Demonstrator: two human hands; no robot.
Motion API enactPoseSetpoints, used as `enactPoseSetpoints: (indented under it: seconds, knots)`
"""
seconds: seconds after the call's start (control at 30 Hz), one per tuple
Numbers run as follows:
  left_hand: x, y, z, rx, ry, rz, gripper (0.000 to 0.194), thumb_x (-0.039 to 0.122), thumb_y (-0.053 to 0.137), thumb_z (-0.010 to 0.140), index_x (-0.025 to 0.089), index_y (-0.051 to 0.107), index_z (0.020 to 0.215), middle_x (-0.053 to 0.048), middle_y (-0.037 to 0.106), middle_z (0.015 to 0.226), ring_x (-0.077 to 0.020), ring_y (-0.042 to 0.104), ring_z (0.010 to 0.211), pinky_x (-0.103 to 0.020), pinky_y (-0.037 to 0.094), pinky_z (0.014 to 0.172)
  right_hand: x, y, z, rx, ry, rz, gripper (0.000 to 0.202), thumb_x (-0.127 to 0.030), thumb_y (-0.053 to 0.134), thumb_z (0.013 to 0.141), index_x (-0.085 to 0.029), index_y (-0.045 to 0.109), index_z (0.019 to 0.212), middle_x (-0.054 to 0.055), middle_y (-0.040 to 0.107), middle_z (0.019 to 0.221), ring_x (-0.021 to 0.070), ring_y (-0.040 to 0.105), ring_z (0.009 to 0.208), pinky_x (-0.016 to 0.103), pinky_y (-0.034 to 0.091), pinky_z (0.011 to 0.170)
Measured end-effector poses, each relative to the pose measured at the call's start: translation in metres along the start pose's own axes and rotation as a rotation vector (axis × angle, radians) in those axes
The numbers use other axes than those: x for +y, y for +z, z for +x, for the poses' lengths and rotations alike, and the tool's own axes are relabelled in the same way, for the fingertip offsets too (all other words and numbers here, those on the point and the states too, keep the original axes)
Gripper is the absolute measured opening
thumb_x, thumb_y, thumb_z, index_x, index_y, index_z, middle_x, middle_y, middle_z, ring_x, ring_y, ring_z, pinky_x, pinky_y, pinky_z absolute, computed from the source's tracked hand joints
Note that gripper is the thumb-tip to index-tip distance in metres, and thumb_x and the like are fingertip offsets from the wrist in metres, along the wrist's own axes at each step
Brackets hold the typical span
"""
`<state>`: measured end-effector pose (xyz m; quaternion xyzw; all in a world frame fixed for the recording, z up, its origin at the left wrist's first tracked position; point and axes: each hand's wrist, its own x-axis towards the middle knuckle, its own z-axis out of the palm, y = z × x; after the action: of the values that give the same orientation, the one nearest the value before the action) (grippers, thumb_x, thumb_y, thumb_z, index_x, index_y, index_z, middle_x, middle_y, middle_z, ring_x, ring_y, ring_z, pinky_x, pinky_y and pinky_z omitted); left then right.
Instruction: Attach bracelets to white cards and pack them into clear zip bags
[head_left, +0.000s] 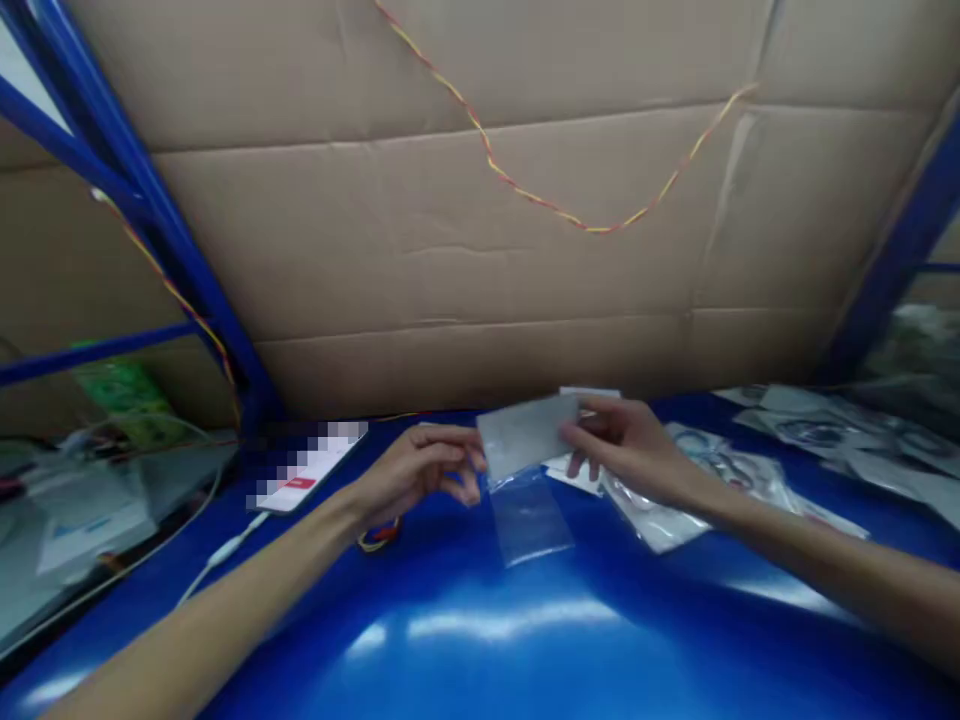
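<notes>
My right hand (619,445) pinches the right end of a small translucent plastic bag (521,435), held above the blue tabletop. Close to the bag's left edge is my left hand (424,465), its fingers loosely curved and apart with nothing visible between them. Whether a fingertip touches the bag I cannot tell. Just under the held bag a second clear plastic bag (531,525) shows, seemingly flat on the table. Behind my right hand are white cards or papers (589,392), partly hidden. A small coil of red, yellow and dark wire (381,537) lies beneath my left wrist.
Bagged cable coils (720,470) lie right of my right hand, with more packets (847,430) farther right. A phone (315,468) with a white cable rests at left. Cardboard (480,280) stands behind the blue table (510,650), with a twisted wire (517,187) across it.
</notes>
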<state>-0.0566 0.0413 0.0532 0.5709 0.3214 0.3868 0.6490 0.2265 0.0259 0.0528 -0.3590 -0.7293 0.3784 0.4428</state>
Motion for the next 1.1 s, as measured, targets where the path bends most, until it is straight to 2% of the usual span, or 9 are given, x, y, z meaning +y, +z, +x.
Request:
enactPoseSetpoints:
  seconds: [0.17,0.33,0.47,0.57,0.7,0.83,0.93,1.0,1.1]
  knots:
    - [0.001,0.0,-0.003,-0.011,-0.048,0.092,0.024,0.035,0.078,0.077,0.014,0.075,0.089,-0.011,0.076,0.086,-0.0235,0.074,0.062,-0.03,0.059,0.051,0.001,-0.002,0.002,0.005,0.029,-0.013,0.034,-0.045,0.068,0.092,-0.014,0.066,0.105,0.006,0.073,0.073,0.0219,0.073,0.062,0.027,0.053,0.047]
    - [-0.003,-0.003,-0.001,-0.022,0.021,0.235,0.029,0.042,0.081,0.078,0.014,0.075,0.087,-0.007,0.073,0.071,-0.0203,0.072,0.059,-0.027,0.058,0.051,0.002,0.001,0.001,0.023,-0.002,-0.043,0.029,-0.044,0.067,0.093,-0.016,0.066,0.099,0.004,0.071,0.073,0.0211,0.073,0.061,0.027,0.053,0.049]
    - [-0.005,-0.004,0.003,0.025,0.079,0.315,0.031,0.044,0.084,0.075,0.015,0.072,0.077,-0.004,0.069,0.062,-0.0178,0.067,0.052,-0.026,0.055,0.049,0.001,0.002,-0.002,-0.003,-0.016,-0.059,0.026,-0.043,0.066,0.094,-0.017,0.064,0.095,0.003,0.071,0.072,0.0209,0.073,0.06,0.028,0.053,0.052]
    - [-0.005,-0.003,0.005,0.087,0.11,0.422,0.032,0.044,0.08,0.079,0.016,0.068,0.07,-0.002,0.067,0.058,-0.0143,0.063,0.048,-0.024,0.051,0.049,0.001,0.002,-0.004,-0.038,-0.008,-0.101,0.027,-0.044,0.065,0.095,-0.017,0.063,0.092,0.002,0.07,0.066,0.0219,0.073,0.061,0.029,0.053,0.053]
    - [-0.007,-0.005,0.007,0.151,0.137,0.452,0.033,0.046,0.077,0.083,0.016,0.066,0.075,0.0,0.067,0.065,-0.012,0.062,0.051,-0.023,0.051,0.051,0.002,-0.001,-0.002,-0.036,0.016,-0.07,0.032,-0.045,0.068,0.093,-0.014,0.067,0.102,0.002,0.07,0.063,0.0226,0.074,0.06,0.029,0.053,0.053]
    - [-0.011,-0.009,0.011,0.224,0.179,0.336,0.033,0.047,0.076,0.083,0.016,0.064,0.088,0.0,0.065,0.075,-0.0134,0.064,0.063,-0.023,0.056,0.054,0.001,-0.011,0.006,0.055,0.064,0.016,0.036,-0.042,0.072,0.088,-0.013,0.071,0.11,0.006,0.077,0.076,0.0192,0.071,0.059,0.028,0.055,0.053]
    - [-0.014,-0.012,0.014,0.324,0.177,0.245,0.037,0.046,0.077,0.081,0.017,0.06,0.096,-0.002,0.066,0.08,-0.0157,0.066,0.07,-0.023,0.056,0.051,0.003,-0.023,0.014,0.198,0.06,0.038,0.022,-0.034,0.072,0.084,-0.015,0.072,0.095,0.004,0.074,0.068,0.0165,0.068,0.057,0.025,0.052,0.052]
    - [-0.015,-0.013,0.015,0.383,0.164,0.21,0.037,0.046,0.074,0.081,0.018,0.057,0.097,-0.001,0.067,0.077,-0.0153,0.065,0.065,-0.022,0.054,0.047,0.007,-0.033,0.021,0.304,0.049,0.072,0.013,-0.029,0.069,0.082,-0.017,0.068,0.085,0.002,0.07,0.067,0.0161,0.068,0.06,0.024,0.051,0.052]
    - [-0.016,-0.013,0.016,0.446,0.163,0.207,0.033,0.044,0.07,0.081,0.019,0.055,0.095,0.002,0.064,0.068,-0.0135,0.063,0.056,-0.02,0.051,0.044,0.017,-0.046,0.029,0.398,0.042,0.168,0.013,-0.029,0.063,0.08,-0.018,0.063,0.073,0.003,0.069,0.073,0.0165,0.067,0.065,0.025,0.052,0.054]
